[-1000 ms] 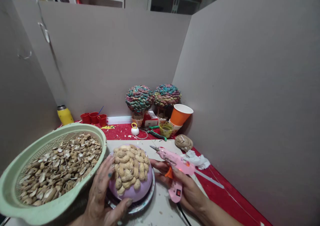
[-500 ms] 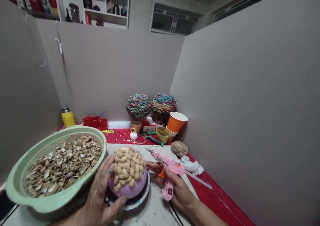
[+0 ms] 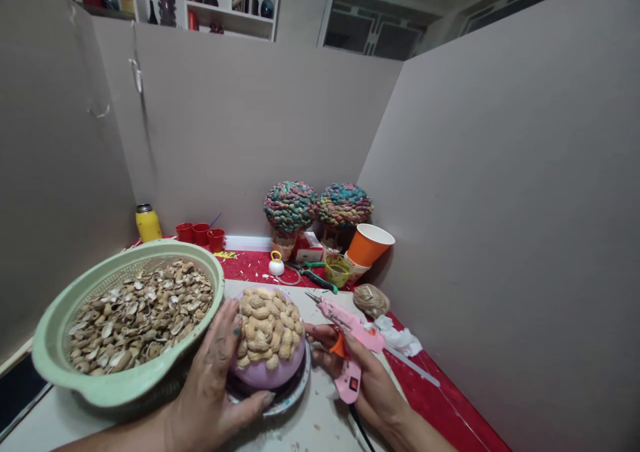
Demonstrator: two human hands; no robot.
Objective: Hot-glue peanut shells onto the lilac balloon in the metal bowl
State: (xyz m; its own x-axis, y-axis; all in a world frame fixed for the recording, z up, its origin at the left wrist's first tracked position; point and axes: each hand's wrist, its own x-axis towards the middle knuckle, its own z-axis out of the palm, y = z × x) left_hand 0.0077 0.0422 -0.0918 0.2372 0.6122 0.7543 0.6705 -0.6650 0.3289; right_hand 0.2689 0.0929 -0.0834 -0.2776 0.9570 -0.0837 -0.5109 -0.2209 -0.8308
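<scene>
Head view: the purple dome [image 3: 275, 374] sits over a shallow plate [image 3: 301, 387] on the bench [image 3: 325, 409], directly in front of the worker. Whole-looking peanut shells [image 3: 267, 325] cover its top in a tight patch; a bare purple band shows below them along the near and right sides.

Left hand [image 3: 213, 369] is cupped at the dome's left and near side, fingers and thumb spread apart, the thumb reaching across the front by the plate's rim. I cannot judge how firmly it presses. Of the two hands, it lies nearer the dome.

Right hand [image 3: 367, 379] is clamped around the handle of a pink glue gun [image 3: 350, 325], fingers at the orange trigger [image 3: 339, 347]. Whether the trigger is squeezed, I cannot tell. The fingertips end just beside the dome's right side; contact is unclear.

Governing relation: the dome lies to the left of the right hand. The gun's long axis slants forward and leftward, so the nozzle [image 3: 313, 298] points past the dome's far right edge, just beside it and apart from the shells.

A green colander [image 3: 50, 352] of loose broken shells [image 3: 145, 319] stands left of the left hand.
</scene>
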